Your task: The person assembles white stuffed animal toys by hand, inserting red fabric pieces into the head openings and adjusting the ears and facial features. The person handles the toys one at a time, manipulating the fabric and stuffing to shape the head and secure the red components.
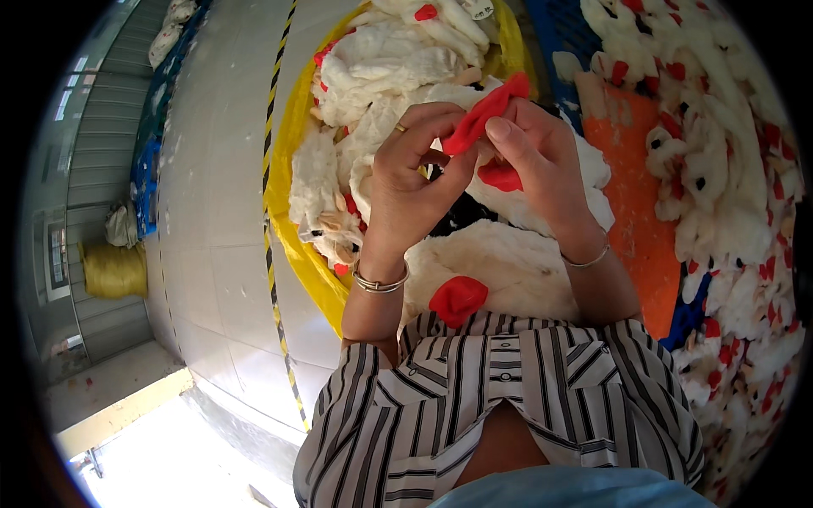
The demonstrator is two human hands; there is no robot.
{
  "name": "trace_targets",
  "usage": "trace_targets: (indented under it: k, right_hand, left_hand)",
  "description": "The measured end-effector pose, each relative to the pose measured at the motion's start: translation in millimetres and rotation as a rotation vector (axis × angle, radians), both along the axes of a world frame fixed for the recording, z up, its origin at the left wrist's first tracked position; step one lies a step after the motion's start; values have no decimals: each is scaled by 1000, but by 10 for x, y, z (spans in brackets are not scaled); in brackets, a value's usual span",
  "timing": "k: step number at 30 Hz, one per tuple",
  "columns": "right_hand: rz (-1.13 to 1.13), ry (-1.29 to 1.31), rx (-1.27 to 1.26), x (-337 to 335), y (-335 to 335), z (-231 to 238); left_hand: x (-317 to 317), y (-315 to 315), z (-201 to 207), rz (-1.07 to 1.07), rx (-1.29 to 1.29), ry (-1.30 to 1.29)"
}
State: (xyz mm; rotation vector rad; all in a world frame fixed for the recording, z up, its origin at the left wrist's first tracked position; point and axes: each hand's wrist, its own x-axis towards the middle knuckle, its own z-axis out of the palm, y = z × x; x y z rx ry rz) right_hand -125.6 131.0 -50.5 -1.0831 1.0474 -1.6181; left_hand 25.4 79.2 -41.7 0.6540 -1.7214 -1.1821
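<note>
My left hand (419, 165) and my right hand (546, 148) pinch a soft red fabric piece (489, 108) between them, thumbs and fingers closed on it. Another bit of red fabric (501, 176) shows below my right fingers; whether it is part of the same piece, I cannot tell. Black fabric (461, 216) lies just beneath my hands. A white plush piece (500, 258) spreads over my lap, with a rounded red part (457, 300) at its near edge. My fingers partly hide the held fabric.
A yellow bag (288, 203) full of unstuffed white plush pieces (373, 68) stands before me. To the right are an orange board (631, 195), a blue pallet (563, 30) and a heap of white-and-red plush pieces (711, 178). Black-and-yellow tape (271, 169) crosses the floor at left.
</note>
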Motion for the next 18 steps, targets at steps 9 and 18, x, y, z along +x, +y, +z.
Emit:
trace_targets:
  k: [9, 18]
  right_hand:
    - [44, 51, 36, -32, 8, -42]
    - [20, 105, -77, -110, 2, 100]
  left_hand:
    - [1, -76, 3, 7, 151, -16]
    - [27, -167, 99, 69, -84, -78]
